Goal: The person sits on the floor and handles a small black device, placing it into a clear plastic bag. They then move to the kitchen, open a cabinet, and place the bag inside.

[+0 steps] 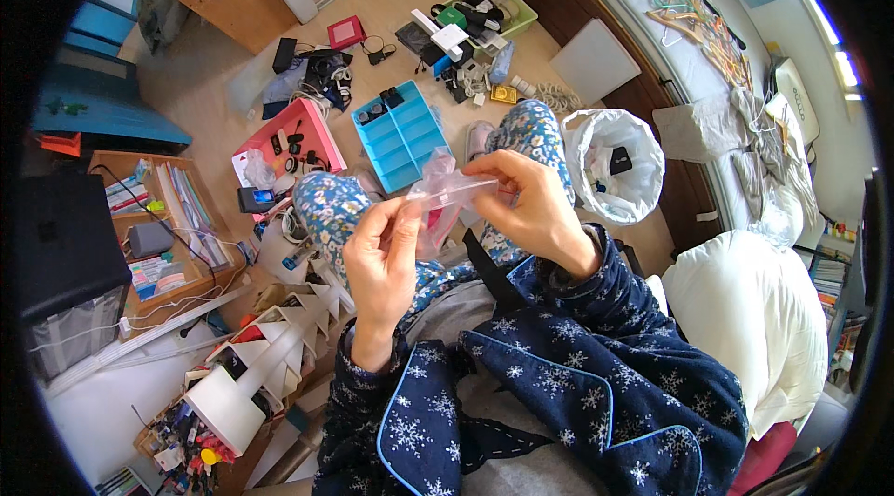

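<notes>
Between my two hands, above my lap, is a small clear plastic zip bag (429, 233). Something pink shows through it, too covered to name. My left hand (383, 264) pinches the bag's left edge between thumb and fingers. On the other side, my right hand (534, 208) grips its upper right part, with the fingertips partly hidden behind the film. Just beyond the bag, on the floor, lies a blue divided tray (404, 140) with a few small black items in its far compartments. A pink bin (323, 129) holding small electronics stands to its left.
A waste bin with a white liner (624, 199) stands right of my knee. Farther off is a green basket (520, 10) heaped with electronics, near coiled cable (557, 98). Cables and dark pouches (325, 77) lie beyond the pink bin. A wooden shelf unit (202, 279) is at left.
</notes>
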